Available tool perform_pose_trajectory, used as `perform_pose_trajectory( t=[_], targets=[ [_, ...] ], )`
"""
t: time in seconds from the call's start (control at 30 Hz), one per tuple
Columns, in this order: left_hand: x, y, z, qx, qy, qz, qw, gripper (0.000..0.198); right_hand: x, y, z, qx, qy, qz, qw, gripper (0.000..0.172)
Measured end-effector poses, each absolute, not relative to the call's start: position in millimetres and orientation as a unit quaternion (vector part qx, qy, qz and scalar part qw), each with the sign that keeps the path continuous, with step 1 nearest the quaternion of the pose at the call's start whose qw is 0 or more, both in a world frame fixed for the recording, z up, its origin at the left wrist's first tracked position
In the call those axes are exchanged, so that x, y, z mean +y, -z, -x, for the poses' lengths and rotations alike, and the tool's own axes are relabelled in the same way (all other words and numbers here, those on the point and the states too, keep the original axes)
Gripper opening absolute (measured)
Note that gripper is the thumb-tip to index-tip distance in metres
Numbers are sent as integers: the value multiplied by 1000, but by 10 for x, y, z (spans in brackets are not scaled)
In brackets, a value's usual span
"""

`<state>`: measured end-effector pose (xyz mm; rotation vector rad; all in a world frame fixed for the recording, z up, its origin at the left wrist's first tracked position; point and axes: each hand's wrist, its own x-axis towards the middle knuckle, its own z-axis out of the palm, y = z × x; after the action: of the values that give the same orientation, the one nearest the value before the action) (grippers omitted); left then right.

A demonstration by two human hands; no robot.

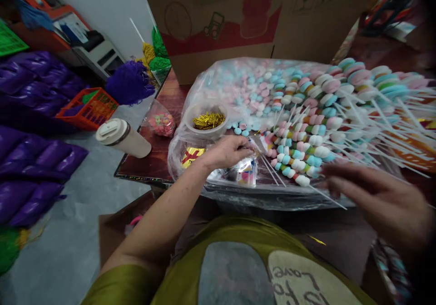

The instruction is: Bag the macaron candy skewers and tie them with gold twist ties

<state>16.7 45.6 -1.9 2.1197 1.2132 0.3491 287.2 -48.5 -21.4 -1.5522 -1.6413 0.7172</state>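
My left hand [233,151] reaches over the table with its fingers curled down together; what they grip is hidden. Beneath its fingertips lie shiny printed plastic wrappers [247,175], and thin white sticks [272,171] slant away beside them. My right hand [378,196], blurred by motion, hovers at the right with fingers apart and nothing visible in them. Between the hands lie rows of marshmallow skewers [299,153] in pink, white, blue and green. A bowl of gold twist ties [208,121] stands behind my left hand, with a few loose blue candies [241,130] near it.
A large clear bag of marshmallows [238,80] sits before a cardboard box [218,28]. More skewers [381,82] pile up at the right. At the table's left are a beige tumbler [131,141] and a candy bag [161,122]. Purple packages [34,169] and an orange basket [90,107] stand beyond.
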Motion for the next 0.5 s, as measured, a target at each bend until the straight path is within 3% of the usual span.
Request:
perform_pose_trajectory(
  t=[0.07,0.1,0.17,0.23,0.33,0.43,0.5],
  targets=[
    [396,-57,-220,412,-128,-823,369,18,-170,69,-2681,-641,-299,557,435,62],
    [372,-74,-235,399,-128,-825,379,17,-44,53,-2561,-654,-344,531,416,66],
    [339,-73,-223,395,-137,-821,388,16,116,98,-2320,-650,-446,491,371,46],
    [325,-39,-170,407,-147,-811,393,15,162,174,-2135,-640,-473,489,356,35],
    [332,39,-90,452,-140,-793,382,13,143,245,-1986,-670,-377,509,386,37],
    [370,99,-67,476,-118,-797,353,12,194,309,-1905,-746,-276,484,364,64],
    [407,112,-58,475,-96,-812,326,12,298,380,-1868,-764,-252,493,331,59]
  ],
)
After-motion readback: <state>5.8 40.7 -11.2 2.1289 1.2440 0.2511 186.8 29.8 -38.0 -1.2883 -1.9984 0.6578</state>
